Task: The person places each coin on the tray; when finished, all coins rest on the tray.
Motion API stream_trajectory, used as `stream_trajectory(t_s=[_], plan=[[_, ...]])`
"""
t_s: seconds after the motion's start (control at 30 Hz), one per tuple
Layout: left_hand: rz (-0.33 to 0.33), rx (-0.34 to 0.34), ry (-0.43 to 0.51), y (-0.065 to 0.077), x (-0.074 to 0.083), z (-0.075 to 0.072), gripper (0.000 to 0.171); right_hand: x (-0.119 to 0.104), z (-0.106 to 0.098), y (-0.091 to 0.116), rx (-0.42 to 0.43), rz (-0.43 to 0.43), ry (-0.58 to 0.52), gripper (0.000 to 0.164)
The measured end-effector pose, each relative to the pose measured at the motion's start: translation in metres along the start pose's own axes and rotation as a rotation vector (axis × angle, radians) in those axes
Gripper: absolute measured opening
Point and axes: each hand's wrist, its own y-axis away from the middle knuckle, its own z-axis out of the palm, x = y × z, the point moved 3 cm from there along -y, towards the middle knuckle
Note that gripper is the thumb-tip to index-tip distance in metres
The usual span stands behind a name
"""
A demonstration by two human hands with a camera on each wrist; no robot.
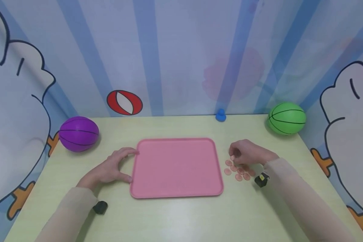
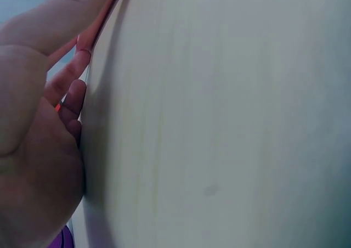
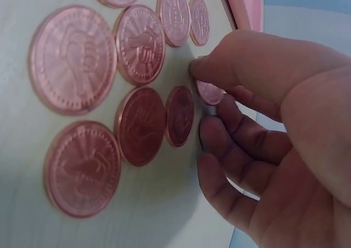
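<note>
A pink rectangular tray [image 1: 176, 195] lies flat on the table. My left hand [image 1: 110, 168] is at its left side, thumb and forefinger spread wide with their tips at the rim. To the right of the tray, several copper coins [image 1: 238, 177] lie in a loose cluster; a raised hand design shows on the near coin [image 3: 74, 60] in the right wrist view. Over the far side of that cluster, my right hand [image 1: 249, 152] pinches one coin [image 3: 209, 93] between thumb and fingertips, partly hidden by the fingers.
A purple ball [image 1: 79, 134] sits at the table's back left and a green ball [image 1: 286, 118] at the back right. Near the back edge stands a small blue knob-topped object [image 1: 220, 115]. Printed curtain walls [image 1: 181, 60] close in the table [image 1: 181, 218] behind and at both sides.
</note>
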Motion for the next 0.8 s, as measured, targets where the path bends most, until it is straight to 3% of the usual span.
stream_trajectory(t_s=[0.27,0.53,0.8], plan=[[0.018,0.002,0.004,-0.0008,-0.0014,0.0,0.1,-0.0013,-0.0007,0.0004,0.028,-0.052,0.025,0.015],[0.033,0.008,-0.001,-0.0009,-0.0007,0.0003,0.101,0.0003,0.0008,0.004,0.03,-0.029,-0.043,0.011],[0.034,0.02,-0.017,-0.0001,0.0008,0.0012,0.102,0.0014,-0.0021,0.0077,0.065,-0.06,-0.039,0.023]])
